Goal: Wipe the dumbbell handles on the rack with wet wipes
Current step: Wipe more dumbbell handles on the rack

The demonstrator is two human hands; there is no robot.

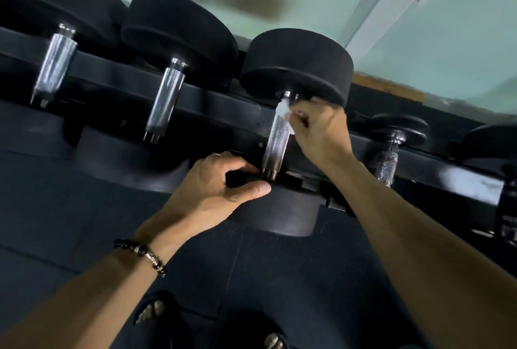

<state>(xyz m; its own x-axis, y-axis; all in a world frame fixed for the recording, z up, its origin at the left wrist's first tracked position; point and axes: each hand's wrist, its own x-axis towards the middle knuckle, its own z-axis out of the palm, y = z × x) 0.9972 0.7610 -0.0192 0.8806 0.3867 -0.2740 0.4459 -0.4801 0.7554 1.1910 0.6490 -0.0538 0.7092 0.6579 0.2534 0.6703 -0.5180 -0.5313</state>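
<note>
The rack [195,102], a black steel frame, runs from the left edge down toward the lower right of the frame, with a mirror [461,27] behind it. It carries a row of dumbbells. The one in work, the centre dumbbell [296,66], lies with its far head at centre frame and its near head just below centre. Its knurled handle [275,144] spans between the two rails.

Two larger dumbbells sit to the left; their handles, the left handle [54,65] and the second handle [166,101], are untouched by either hand. A smaller dumbbell [391,147] sits to the right.

The left hand [212,189] is curled over the rim of the near head, thumb across its top face, bracing it. The right hand [319,130] pinches the wet wipe [284,113] and presses it against the upper end of the handle, just under the far head. A beaded bracelet [142,255] sits on the left wrist.

Risks, as judged:
- The wipe is bunched small and covers only one side of the bar; the underside may be missed unless the bar is turned or the wipe wrapped.
- The knurling may shred or snag the wipe.
- If the brace loosens, the heavy round heads could roll in the cradle and trap fingers against the rail.
- Toes show at the bottom of the frame, directly below; a dislodged dumbbell would land there.
</note>
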